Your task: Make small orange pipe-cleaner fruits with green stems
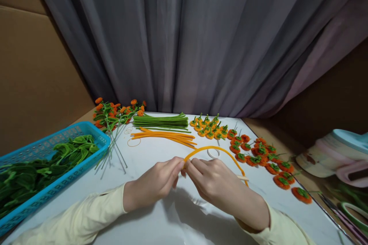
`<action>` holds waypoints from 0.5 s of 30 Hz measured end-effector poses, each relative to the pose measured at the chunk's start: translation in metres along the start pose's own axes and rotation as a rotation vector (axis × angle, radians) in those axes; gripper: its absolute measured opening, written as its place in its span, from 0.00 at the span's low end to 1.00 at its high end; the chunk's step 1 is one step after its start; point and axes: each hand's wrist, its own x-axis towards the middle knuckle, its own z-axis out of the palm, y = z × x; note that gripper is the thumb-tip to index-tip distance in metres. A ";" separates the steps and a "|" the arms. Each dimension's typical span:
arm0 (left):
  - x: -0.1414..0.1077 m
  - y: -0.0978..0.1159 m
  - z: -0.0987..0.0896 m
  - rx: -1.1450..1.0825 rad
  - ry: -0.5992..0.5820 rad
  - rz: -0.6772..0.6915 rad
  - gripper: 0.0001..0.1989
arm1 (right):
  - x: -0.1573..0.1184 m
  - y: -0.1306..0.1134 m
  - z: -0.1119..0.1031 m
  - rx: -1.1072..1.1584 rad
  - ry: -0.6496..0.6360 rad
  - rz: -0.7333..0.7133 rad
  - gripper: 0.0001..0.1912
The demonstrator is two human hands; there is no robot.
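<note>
My left hand (156,180) and my right hand (221,183) meet low over the white table, fingertips pinched together. Both are closed on one end of a yellow-orange pipe cleaner (214,147), which arches over my right hand and down its far side. A pale stick (243,178) pokes out beyond my right hand; whether the fingers grip it is hidden. Just past the hands lies a bundle of loose orange pipe cleaners (163,134), with a stack of green pipe cleaners (161,121) behind it. A small white ring (213,154) lies near my right hand.
Yellow flower heads (209,128) and orange flower heads (260,153) spread along the right. Stemmed orange flowers (115,113) lie at back left. A blue basket (102,138) holds green leaves. Right edge: a tumbler (319,157), scissors (330,204) and green tape (356,214). A grey curtain (184,46) hangs behind.
</note>
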 end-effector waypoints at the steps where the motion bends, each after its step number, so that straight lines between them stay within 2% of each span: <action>1: 0.000 0.000 0.001 -0.050 0.005 -0.034 0.13 | 0.001 0.000 0.000 0.012 -0.002 0.006 0.10; 4: 0.000 0.001 0.002 -0.178 0.031 -0.109 0.14 | 0.003 -0.001 0.000 0.053 0.002 0.042 0.11; 9: 0.001 0.005 0.000 -0.227 0.047 -0.098 0.13 | -0.002 0.006 -0.013 0.152 0.020 0.120 0.11; 12: 0.001 0.005 -0.001 -0.264 0.051 -0.108 0.13 | -0.010 0.022 -0.030 0.291 0.131 0.180 0.12; 15: 0.001 0.006 -0.001 -0.278 0.076 -0.116 0.15 | -0.016 0.044 -0.042 0.418 0.275 0.229 0.07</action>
